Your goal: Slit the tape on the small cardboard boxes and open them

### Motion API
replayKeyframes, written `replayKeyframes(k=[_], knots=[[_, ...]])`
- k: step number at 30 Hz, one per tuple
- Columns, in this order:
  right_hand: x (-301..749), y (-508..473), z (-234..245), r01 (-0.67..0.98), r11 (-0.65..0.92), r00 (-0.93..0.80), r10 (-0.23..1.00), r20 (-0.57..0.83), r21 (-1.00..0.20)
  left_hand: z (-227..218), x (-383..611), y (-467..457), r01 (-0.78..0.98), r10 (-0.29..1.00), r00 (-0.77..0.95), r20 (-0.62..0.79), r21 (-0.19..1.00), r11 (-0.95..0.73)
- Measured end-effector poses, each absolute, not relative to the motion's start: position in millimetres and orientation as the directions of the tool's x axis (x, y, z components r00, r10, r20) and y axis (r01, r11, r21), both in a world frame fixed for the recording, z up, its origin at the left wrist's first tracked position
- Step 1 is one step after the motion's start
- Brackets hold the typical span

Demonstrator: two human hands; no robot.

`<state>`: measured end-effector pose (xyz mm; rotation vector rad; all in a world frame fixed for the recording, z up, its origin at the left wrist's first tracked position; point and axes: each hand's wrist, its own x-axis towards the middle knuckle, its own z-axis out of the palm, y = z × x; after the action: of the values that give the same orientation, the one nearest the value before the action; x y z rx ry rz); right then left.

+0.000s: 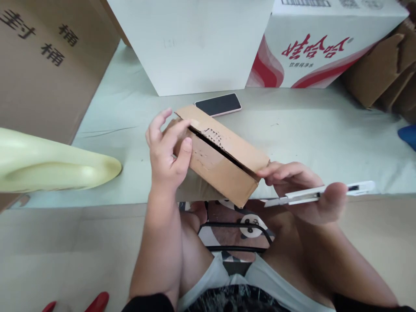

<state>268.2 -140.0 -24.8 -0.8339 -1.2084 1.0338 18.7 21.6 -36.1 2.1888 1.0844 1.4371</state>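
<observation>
A small brown cardboard box (224,167) is held tilted over the table's near edge, its top seam slit and one flap lifted a little. My left hand (167,149) grips the box's left end, thumb pressed on the front face and fingers curled over the top. My right hand (303,190) holds a white utility knife (320,194) lying across the palm, with its fingertips touching the box's right corner.
A black phone (218,104) lies on the pale table (325,130) behind the box. Large cartons stand at the back: brown (48,65), white (195,43), and red-and-white (325,39). A cream plastic object (48,162) juts in from the left. A blue item (408,135) sits at the right edge.
</observation>
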Motion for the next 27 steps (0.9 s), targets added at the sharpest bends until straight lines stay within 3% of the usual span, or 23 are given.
replayKeyframes(k=[3, 7, 10, 13, 19, 27], knots=[[265, -140, -20, -0.277, 0.227, 0.030, 0.973, 0.228, -0.934, -36, 16, 21, 0.460, 0.740, 0.273, 0.615, 0.592, -0.662], [271, -134, -18, -0.286, 0.163, 0.010, 0.986, 0.168, -0.944, -36, 13, 23, 0.463, 0.725, 0.283, 0.628, 0.572, -0.677], [282, -126, -26, -0.320, 0.159, 0.148, 0.982, 0.117, -0.934, -37, 12, 25, 0.456, 0.724, 0.274, 0.633, 0.578, -0.677], [290, -117, -39, -0.399, 0.029, 0.245, 0.966, -0.076, -0.916, -39, 10, 25, 0.450, 0.747, 0.273, 0.606, 0.606, -0.656], [292, -109, -53, -0.548, -0.317, 0.010, 0.923, -0.385, -0.774, -42, 10, 26, 0.431, 0.764, 0.247, 0.595, 0.639, -0.637], [300, -111, -45, -0.608, -0.508, -0.154, 0.829, -0.538, -0.610, -42, 6, 30, 0.351, 0.779, 0.282, 0.560, 0.695, -0.627]])
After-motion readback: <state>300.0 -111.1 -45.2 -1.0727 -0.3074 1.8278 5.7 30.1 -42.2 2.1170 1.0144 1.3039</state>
